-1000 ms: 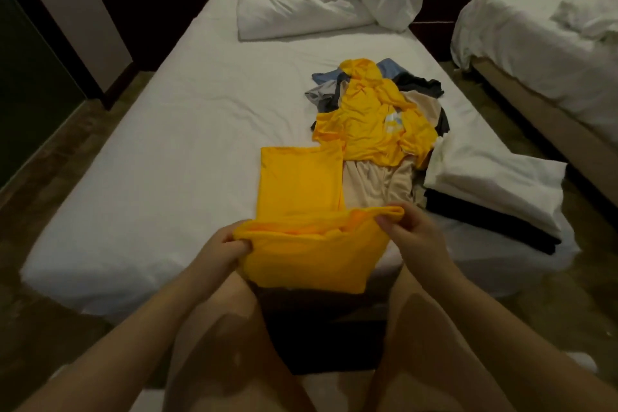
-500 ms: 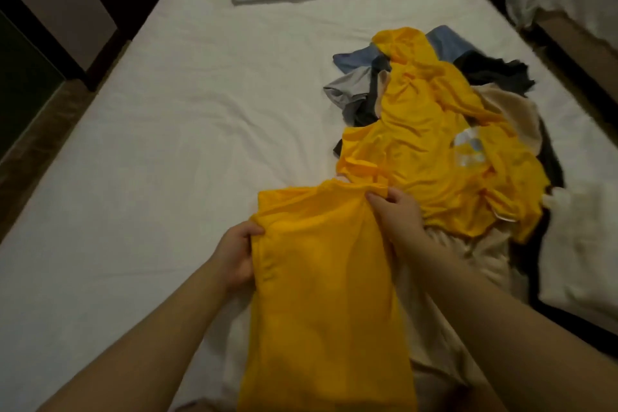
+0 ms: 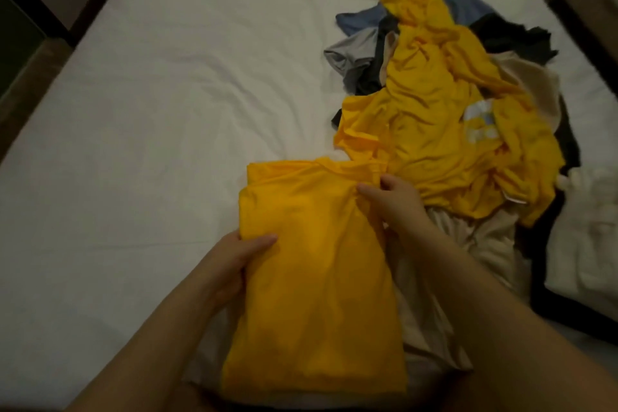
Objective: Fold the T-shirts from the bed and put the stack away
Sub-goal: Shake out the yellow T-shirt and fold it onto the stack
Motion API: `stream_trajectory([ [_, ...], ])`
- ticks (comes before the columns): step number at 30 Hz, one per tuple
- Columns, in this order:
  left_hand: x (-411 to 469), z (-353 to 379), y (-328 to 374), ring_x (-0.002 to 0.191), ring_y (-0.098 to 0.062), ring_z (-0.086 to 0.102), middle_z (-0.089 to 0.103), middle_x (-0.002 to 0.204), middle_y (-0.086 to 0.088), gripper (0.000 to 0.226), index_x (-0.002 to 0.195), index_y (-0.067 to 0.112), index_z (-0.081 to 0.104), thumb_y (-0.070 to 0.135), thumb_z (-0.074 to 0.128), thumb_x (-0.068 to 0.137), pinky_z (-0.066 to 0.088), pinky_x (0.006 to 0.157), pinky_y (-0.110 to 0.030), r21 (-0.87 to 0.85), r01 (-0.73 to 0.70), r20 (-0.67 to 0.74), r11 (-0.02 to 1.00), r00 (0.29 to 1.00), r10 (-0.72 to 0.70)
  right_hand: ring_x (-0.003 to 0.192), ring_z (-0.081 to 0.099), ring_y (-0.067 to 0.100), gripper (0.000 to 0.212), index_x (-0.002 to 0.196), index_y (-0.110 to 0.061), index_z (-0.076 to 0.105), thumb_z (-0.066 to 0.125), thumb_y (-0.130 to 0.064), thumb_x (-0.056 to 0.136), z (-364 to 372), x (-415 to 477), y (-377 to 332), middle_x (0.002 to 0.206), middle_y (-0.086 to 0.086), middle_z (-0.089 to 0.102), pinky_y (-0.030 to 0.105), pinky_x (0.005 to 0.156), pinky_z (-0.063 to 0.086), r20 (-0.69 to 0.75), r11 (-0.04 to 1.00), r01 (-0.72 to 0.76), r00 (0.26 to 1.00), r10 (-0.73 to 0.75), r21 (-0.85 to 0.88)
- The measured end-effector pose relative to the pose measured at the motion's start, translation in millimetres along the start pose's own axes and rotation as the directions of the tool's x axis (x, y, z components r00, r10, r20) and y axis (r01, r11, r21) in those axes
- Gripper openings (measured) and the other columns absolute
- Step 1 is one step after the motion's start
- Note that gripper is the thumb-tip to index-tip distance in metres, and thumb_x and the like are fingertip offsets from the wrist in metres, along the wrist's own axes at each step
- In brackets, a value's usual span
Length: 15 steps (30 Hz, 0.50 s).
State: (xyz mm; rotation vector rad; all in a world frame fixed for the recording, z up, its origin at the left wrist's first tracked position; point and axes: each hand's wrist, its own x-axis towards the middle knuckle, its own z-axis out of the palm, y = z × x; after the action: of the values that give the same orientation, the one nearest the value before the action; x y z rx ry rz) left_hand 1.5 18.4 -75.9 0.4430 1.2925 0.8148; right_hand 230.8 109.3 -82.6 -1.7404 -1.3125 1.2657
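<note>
Folded yellow T-shirt (image 3: 314,278), a smooth long rectangle

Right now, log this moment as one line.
step: folding | left hand grips yellow T-shirt left edge | right hand pinches its far right corner | pile unfolded on bed

Single head-worn view, steeply down, close over the bed (image 3: 167,94).

Dim, warm indoor light, its source out of view; the white sheet (image 3: 160,117) reads grey-beige, with soft shadows in its creases; the white cloth (image 3: 592,244) at the right edge smears with motion blur; the upper left corner falls dark; detail is soft throughout.
</note>
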Motion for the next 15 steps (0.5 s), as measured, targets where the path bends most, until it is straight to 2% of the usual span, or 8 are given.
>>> stream_trajectory([
  [2,-1.9,9.7,7.9,0.081,-0.022,0.068,0.069,0.096,-0.006,0.043,0.119,0.012,0.054,0.019,0.069,0.08,0.057,0.064,-0.037,0.012,-0.048,-0.008,0.999,0.999,0.049,0.074,0.055,0.02,0.007,0.089,-0.009,0.067,0.061,-0.012,0.087,-2.9,-4.6,-7.5,0.078,0.008,0.062,0.028,0.065,0.04,0.003,0.999,0.027,1.0,-0.027,0.037],
  [3,-2.2,11.9,10.7,0.081,-0.024,0.069,0.07,0.095,-0.007,0.043,0.118,0.009,0.055,0.019,0.069,0.078,0.058,0.063,-0.037,-0.023,-0.047,0.021,0.999,0.999,0.047,0.07,0.052,0.016,0.009,0.084,-0.013,0.066,0.059,-0.009,0.087,-4.1,-6.4,-12.5,0.074,0.006,0.06,0.028,0.063,0.038,-0.015,0.997,0.053,0.999,-0.052,0.054],
  [5,0.0,11.9,10.4,0.086,-0.029,0.07,0.071,0.101,-0.013,0.077,0.116,0.009,0.058,0.03,0.09,0.049,0.059,0.063,-0.04,-0.148,-0.02,0.112,0.989,0.993,0.037,0.066,0.048,0.012,0.017,0.078,-0.019,0.063,0.056,-0.007,0.089,-5.9,-8.1,-20.7,0.071,0.004,0.058,0.028,0.063,0.037,-0.048,0.992,0.09,0.995,-0.086,0.094],
  [7,4.8,9.3,5.2,0.091,-0.033,0.068,0.069,0.108,-0.017,0.1,0.114,0.009,0.059,0.032,0.096,0.025,0.058,0.063,-0.045,-0.27,0.08,0.175,0.959,0.984,-0.033,0.069,0.05,0.014,0.02,0.075,-0.019,0.063,0.055,-0.01,0.091,-5.8,-5.5,-18.5,0.073,0.005,0.061,0.03,0.068,0.041,-0.07,0.988,0.081,0.995,-0.072,0.135],
  [9,10.1,8.2,0.8,0.093,-0.035,0.068,0.067,0.111,-0.02,0.101,0.114,0.008,0.059,0.03,0.097,0.024,0.057,0.065,-0.049,-0.346,0.154,0.206,0.925,0.975,-0.085,0.085,0.058,0.022,0.014,0.092,-0.011,0.068,0.055,-0.017,0.092,-4.0,-2.3,-8.1,0.092,0.014,0.067,0.04,0.084,0.049,-0.077,0.989,0.019,0.997,-0.007,0.145],
  [10,11.4,9.4,-0.4,0.092,-0.035,0.068,0.067,0.111,-0.02,0.096,0.112,0.008,0.061,0.031,0.097,0.026,0.057,0.067,-0.05,-0.358,0.163,0.204,0.919,0.975,-0.093,0.095,0.06,0.026,0.021,0.106,-0.009,0.066,0.055,-0.021,0.093,-2.7,-2.8,-3.8,0.104,0.015,0.067,0.046,0.09,0.048,-0.07,0.989,-0.026,0.997,0.036,0.143],
  [13,10.1,12.5,2.6,0.094,-0.032,0.067,0.068,0.109,-0.017,0.058,0.113,0.009,0.06,0.035,0.077,0.064,0.056,0.074,-0.048,-0.296,0.148,0.128,0.944,0.985,-0.114,0.113,0.054,0.028,0.044,0.131,-0.013,0.051,0.06,-0.027,0.09,-3.7,-9.4,2.7,0.125,0.008,0.057,0.049,0.098,0.044,-0.025,0.989,-0.086,0.996,0.09,0.121],
  [15,5.1,9.1,0.4,0.105,-0.03,0.062,0.064,0.118,-0.013,0.057,0.128,0.011,0.051,0.035,0.062,0.077,0.053,0.083,-0.048,-0.26,0.109,0.082,0.96,0.993,-0.09,0.117,0.05,0.025,0.057,0.138,-0.013,0.041,0.065,-0.024,0.087,-4.5,-22.5,5.9,0.131,0.006,0.051,0.047,0.1,0.043,0.002,0.979,-0.093,0.996,0.094,0.18],
])
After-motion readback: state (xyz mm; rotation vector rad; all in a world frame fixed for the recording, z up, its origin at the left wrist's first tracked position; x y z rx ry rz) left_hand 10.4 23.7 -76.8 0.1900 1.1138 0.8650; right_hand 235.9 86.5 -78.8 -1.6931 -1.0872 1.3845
